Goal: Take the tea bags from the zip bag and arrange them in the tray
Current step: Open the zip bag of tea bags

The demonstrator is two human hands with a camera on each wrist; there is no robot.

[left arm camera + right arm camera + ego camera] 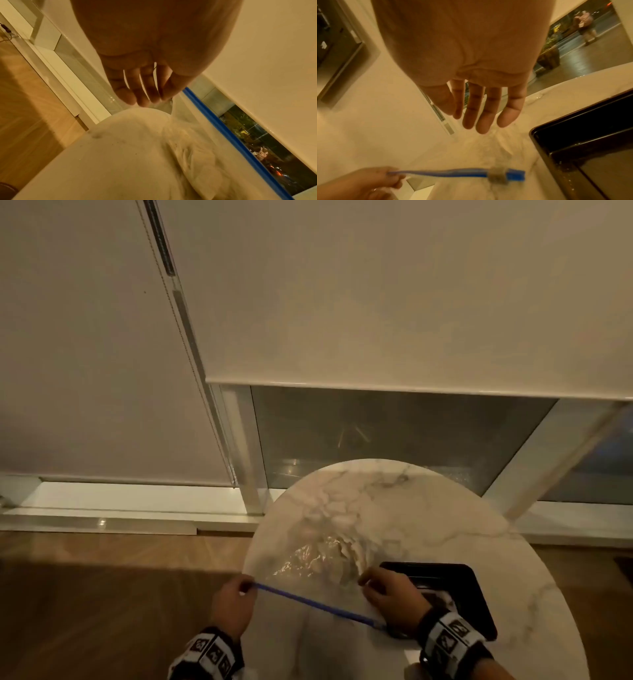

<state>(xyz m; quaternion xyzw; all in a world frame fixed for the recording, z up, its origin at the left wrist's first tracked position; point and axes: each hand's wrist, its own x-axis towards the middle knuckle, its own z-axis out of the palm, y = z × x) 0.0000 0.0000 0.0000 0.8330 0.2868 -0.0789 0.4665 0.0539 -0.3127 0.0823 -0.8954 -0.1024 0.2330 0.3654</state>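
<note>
A clear zip bag (318,573) with a blue zip strip (315,606) lies on the round marble table (376,491). Pale crumpled tea bags (332,553) show through its plastic. My left hand (248,585) pinches the left end of the zip strip, as the right wrist view also shows (393,174). A grey slider (498,175) sits near the strip's right end. My right hand (481,121) hovers over the bag's right side with straight fingers, holding nothing. To its right, the black tray (476,587) lies on the table; my right hand partly hides it.
The table's left edge runs just under my left hand, with wooden floor (102,594) beyond it. Behind the table stand a window (394,433) and lowered roller blinds (376,302). The tray sits near the table's right front.
</note>
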